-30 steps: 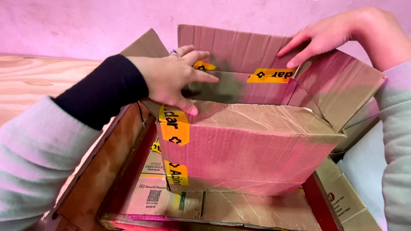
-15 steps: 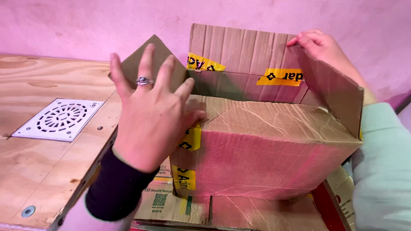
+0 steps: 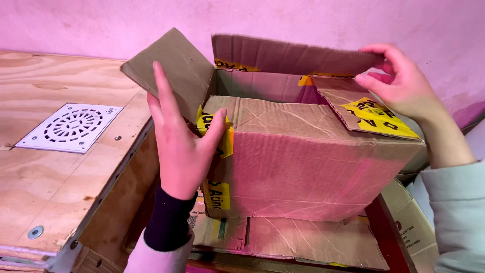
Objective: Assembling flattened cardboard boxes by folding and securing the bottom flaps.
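Where two hands (left (image 3: 179, 146), right (image 3: 399, 83)) meet: one box (image 3: 303, 167).

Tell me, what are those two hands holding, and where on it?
The cardboard box: the left hand presses its left side flap, thumb on the taped corner; the right hand pinches the back flap's top edge.

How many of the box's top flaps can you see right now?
4. Left flap behind the left hand; back flap upright; right flap by the right hand; front flap folded over the cardboard box.
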